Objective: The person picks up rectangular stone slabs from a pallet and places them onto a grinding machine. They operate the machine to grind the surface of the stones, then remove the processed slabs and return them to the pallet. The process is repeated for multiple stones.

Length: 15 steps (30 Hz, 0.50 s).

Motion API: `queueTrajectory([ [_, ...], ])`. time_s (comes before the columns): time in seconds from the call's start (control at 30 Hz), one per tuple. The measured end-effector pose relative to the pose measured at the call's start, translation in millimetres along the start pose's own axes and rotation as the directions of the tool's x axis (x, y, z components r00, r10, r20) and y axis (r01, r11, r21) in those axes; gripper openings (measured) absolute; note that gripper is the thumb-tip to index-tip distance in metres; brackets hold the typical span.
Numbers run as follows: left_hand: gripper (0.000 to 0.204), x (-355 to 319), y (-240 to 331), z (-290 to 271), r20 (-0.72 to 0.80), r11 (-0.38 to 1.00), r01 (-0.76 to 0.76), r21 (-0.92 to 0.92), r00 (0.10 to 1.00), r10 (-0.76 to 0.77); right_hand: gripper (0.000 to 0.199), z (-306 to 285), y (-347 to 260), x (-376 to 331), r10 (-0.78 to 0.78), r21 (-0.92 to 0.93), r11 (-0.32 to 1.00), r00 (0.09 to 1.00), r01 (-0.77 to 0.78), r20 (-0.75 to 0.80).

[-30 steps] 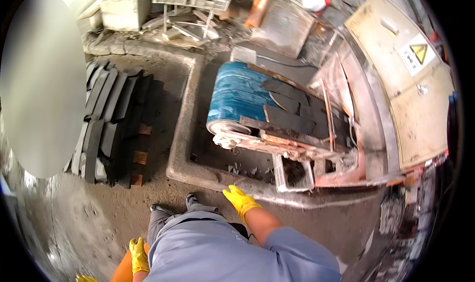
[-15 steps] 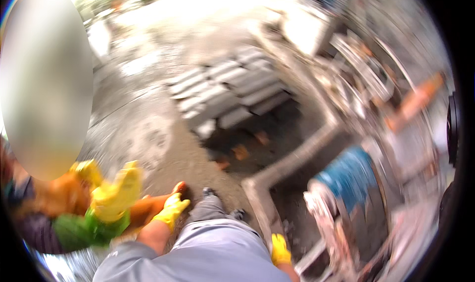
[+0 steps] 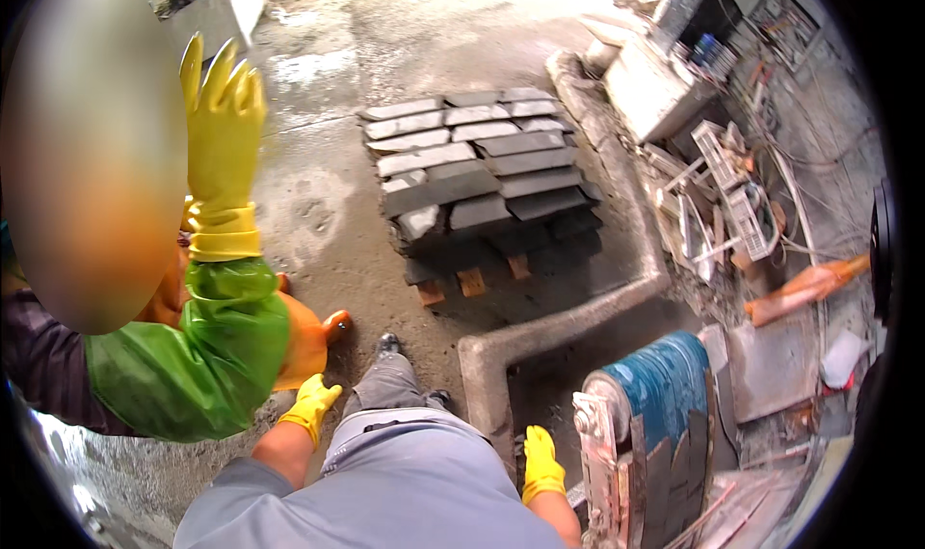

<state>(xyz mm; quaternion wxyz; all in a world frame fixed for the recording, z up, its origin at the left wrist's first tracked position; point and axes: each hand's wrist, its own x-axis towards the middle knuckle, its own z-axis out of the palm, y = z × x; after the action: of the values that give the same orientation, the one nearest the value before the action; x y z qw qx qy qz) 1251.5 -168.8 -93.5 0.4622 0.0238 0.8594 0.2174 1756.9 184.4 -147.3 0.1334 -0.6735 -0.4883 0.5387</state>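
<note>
My left hand (image 3: 310, 409), in a yellow rubber glove, hangs beside my left hip, open, its thumb apart from the fingers and nothing seen in it. It is nearest to the orange apron (image 3: 303, 342) of a person close on my left. My right hand (image 3: 541, 464), gloved in yellow too, hangs low on the other side with its fingers stretched out and holds nothing. Near it are a low concrete curb (image 3: 487, 395) and a roller conveyor with a blue belt (image 3: 665, 390). The other person's gloved hand (image 3: 224, 130) is raised with spread fingers, a green sleeve covering the arm.
Ahead, rows of grey stone slabs (image 3: 482, 168) lie stacked on a pallet with wooden blocks (image 3: 470, 281) showing underneath. The curb bends round behind them. To the right lie white plastic crates (image 3: 747, 216), an orange wrapped bundle (image 3: 809, 287) and scrap. Wet patches mark the concrete floor (image 3: 308, 154).
The other person's gloved hand has risen from low on the left to high, fingers up. My view has turned and steadied. Both my hands still hang at my sides.
</note>
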Motion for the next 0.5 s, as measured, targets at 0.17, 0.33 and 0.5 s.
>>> queueTrajectory([
  [0.17, 0.081, -1, -31, -1, -0.153, 0.996, 0.062, 0.064, 0.987, -0.052, 0.057, 49, -88, -32, -0.049, -0.068, 0.996, 0.986, 0.061, 0.160],
  [0.33, 0.084, -13, 14, 1, -0.121, 0.981, 0.037, 0.189, 0.993, -0.015, 0.059, 38, -46, -44, -0.005, -0.166, 0.986, 0.989, 0.030, 0.149],
  [0.5, 0.083, -17, 48, -8, -0.092, 0.981, 0.016, 0.193, 0.996, 0.002, 0.058, 9, 19, -66, 0.115, -0.320, 0.943, 0.991, -0.088, 0.066],
])
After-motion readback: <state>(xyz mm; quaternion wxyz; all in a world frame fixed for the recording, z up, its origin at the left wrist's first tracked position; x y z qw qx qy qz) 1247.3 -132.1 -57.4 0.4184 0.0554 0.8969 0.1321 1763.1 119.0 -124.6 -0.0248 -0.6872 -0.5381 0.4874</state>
